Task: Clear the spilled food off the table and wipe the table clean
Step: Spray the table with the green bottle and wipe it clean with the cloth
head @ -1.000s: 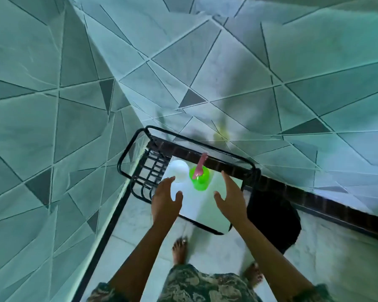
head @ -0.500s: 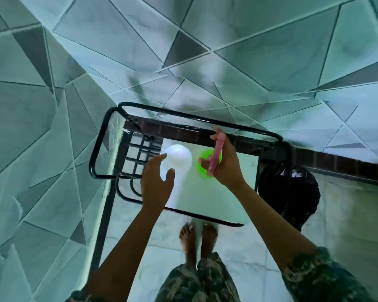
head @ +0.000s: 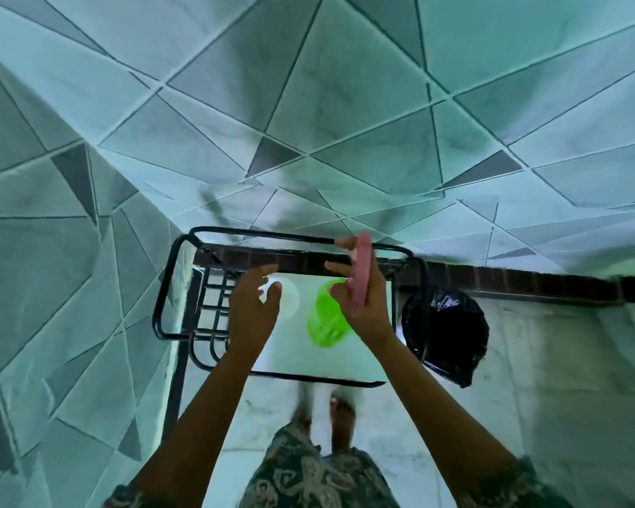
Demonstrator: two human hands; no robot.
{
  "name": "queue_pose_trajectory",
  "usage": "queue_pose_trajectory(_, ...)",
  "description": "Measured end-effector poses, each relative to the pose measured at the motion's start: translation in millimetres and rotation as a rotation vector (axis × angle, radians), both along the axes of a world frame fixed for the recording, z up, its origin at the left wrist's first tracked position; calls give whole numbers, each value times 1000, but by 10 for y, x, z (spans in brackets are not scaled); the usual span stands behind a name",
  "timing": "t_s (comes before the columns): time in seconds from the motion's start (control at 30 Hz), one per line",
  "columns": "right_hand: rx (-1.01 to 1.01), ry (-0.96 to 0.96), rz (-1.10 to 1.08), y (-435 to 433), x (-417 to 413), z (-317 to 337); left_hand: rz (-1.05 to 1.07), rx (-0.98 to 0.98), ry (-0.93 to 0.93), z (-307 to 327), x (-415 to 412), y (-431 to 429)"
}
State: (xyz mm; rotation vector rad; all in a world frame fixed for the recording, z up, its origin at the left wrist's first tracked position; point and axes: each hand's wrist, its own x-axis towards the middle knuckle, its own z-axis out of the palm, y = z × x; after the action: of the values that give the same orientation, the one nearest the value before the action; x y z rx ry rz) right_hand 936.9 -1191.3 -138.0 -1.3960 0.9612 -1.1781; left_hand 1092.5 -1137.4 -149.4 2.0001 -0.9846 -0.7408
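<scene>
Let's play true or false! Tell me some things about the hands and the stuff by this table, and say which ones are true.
1. The right hand holds a pink stick. True.
2. The left hand grips the cup. False: its fingers are spread and hold nothing, by the white bowl.
3. A black bag sits on the floor to the right of the table. True.
4. The cup is blue. False: it is bright green.

I note a black bag-lined bin (head: 444, 331) at my 2 o'clock on the pale floor (head: 528, 379); triangle-patterned wall tiles (head: 308, 104) at 12.
</scene>
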Motion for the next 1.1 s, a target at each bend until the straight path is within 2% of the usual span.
queue_pose_trajectory(0.13, -112, 100, -140, 276, -167, 488, -145, -78, -68, 498, -128, 3)
queue_pose_trajectory(0.3, -191, 246, -338, 818, -434, 1027, -424, -139, -14, 944, -365, 139)
queue_pose_trajectory(0.5, -211, 240, -742, 2046, -866, 1536, -827, -222, -23, 1359, -998, 708)
queue_pose_trajectory(0.57, -180, 162, -859, 2467, -1031, 1687, -957, -245, 5, 1477, -1286, 930)
queue_pose_trajectory(0.67, -190, 135, -1066, 3341, -1342, 1852, -1198, -310, 1, 1691, -1876, 1501)
queue_pose_trajectory(0.73, -190, 126, -1187, 3841, -1520, 1952, -1286, -354, 3, 1798, -2201, 1857)
queue_pose_trajectory(0.8, -201, 67, -1333, 4465, -1713, 2075, -1430, -367, 43, 1851, -2585, 2341)
queue_pose_trajectory(0.9, -203, 87, -1485, 5449, -1970, 2179, -1637, -368, 114, 1909, -3146, 3165)
queue_pose_trajectory(1.1, -183, 137, -1754, 7654, -2397, 2355, -1904, -429, 195, 2078, -4184, 5341)
